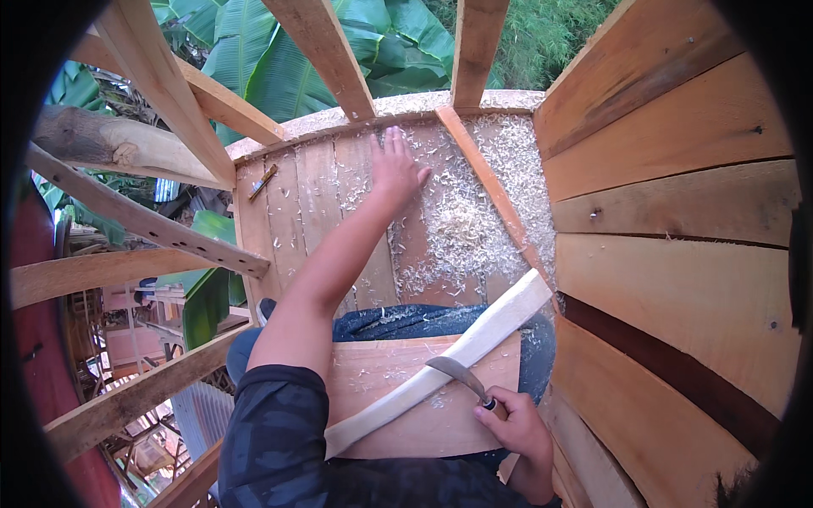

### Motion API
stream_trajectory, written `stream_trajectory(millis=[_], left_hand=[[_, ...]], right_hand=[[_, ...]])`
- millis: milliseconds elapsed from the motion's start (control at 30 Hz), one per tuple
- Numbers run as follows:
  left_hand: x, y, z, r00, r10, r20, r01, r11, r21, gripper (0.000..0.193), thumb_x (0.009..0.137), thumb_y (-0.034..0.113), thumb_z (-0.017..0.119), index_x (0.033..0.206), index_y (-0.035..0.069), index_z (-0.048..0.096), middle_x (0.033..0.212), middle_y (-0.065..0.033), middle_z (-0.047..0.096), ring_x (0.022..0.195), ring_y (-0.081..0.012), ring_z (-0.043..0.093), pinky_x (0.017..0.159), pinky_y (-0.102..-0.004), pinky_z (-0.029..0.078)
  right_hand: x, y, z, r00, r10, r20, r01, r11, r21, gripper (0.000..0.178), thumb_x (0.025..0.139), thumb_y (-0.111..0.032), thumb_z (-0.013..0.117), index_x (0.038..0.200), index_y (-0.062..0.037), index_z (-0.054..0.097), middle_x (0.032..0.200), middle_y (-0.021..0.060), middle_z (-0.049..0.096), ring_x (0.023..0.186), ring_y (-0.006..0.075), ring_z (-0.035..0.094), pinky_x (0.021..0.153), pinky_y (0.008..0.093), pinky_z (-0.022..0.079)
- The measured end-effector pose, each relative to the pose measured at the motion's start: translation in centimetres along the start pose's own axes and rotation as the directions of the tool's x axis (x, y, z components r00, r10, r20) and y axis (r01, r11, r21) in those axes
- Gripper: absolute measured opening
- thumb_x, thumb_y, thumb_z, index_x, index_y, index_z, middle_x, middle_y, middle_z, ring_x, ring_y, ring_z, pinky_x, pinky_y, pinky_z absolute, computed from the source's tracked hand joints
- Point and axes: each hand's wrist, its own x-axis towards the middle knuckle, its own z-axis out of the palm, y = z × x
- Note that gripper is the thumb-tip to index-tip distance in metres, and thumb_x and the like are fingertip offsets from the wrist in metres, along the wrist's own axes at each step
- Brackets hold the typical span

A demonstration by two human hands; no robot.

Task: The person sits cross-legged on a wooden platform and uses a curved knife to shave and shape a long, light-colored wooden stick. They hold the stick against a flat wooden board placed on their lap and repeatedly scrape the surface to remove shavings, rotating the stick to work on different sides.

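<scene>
My left arm reaches far forward, and my left hand (396, 168) lies with its fingers stretched out over the plank floor (318, 186), near the floor's far edge among wood shavings. It holds nothing that I can see. Close to my body, my right hand (517, 423) is closed round the handle of a curved knife (457, 371). The hooked blade points left, over a long, pale, slightly curved piece of wood (423, 378). That piece slants across a flat board (474, 423) on my lap; its wide end points far right and its lower end is partly hidden by my sleeve.
A heap of shavings (466, 224) lies beside a narrow wooden strip (487, 182). At the floor's left edge rests a small yellow-and-dark tool (262, 182). Plank walls (669, 271) rise on the right. Open wooden beams (127, 271) stand on the left, with banana leaves (271, 68) beyond.
</scene>
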Motion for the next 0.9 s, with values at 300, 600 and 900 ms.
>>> stream_trajectory(millis=[300, 600, 900], left_hand=[[-2.7, -1.0, -0.2, 0.965, 0.262, -0.006, -0.259, 0.949, -0.18, 0.078, 0.094, 0.063, 0.03, 0.15, 0.01, 0.025, 0.153, -0.0144, 0.03, 0.145, -0.0331, 0.019, 0.113, -0.0626, 0.01], [-6.0, -5.2, 3.2, 0.792, 0.576, -0.204, -0.61, 0.755, -0.238, 0.069, 0.094, 0.061, 0.037, 0.151, 0.025, 0.024, 0.157, -0.0114, 0.021, 0.145, -0.0297, 0.019, 0.116, -0.0566, 0.013], [-6.2, -3.9, 2.7, 0.924, 0.318, -0.213, -0.35, 0.928, -0.13, 0.072, 0.09, 0.07, 0.033, 0.15, 0.031, 0.026, 0.154, -0.013, 0.027, 0.145, -0.0356, 0.017, 0.114, -0.0631, 0.003]], right_hand=[[0.1, -0.6, -0.4, 0.999, 0.033, 0.043, -0.033, 0.999, -0.004, 0.017, 0.084, -0.015, 0.067, 0.082, 0.0004, 0.061, 0.061, 0.0025, 0.053, 0.059, 0.0063, 0.049, 0.054, 0.026, 0.04], [-0.1, 0.3, 0.4, 0.999, -0.043, -0.015, 0.043, 0.999, 0.004, 0.021, 0.084, -0.02, 0.069, 0.084, 0.0003, 0.062, 0.06, 0.0106, 0.055, 0.054, 0.013, 0.053, 0.053, 0.0296, 0.043], [0.1, 0.5, 0.4, 1.0, 0.0, -0.021, 0.001, 0.998, 0.059, 0.02, 0.084, -0.019, 0.069, 0.084, -0.0002, 0.062, 0.058, 0.004, 0.053, 0.055, 0.007, 0.048, 0.052, 0.027, 0.041]])
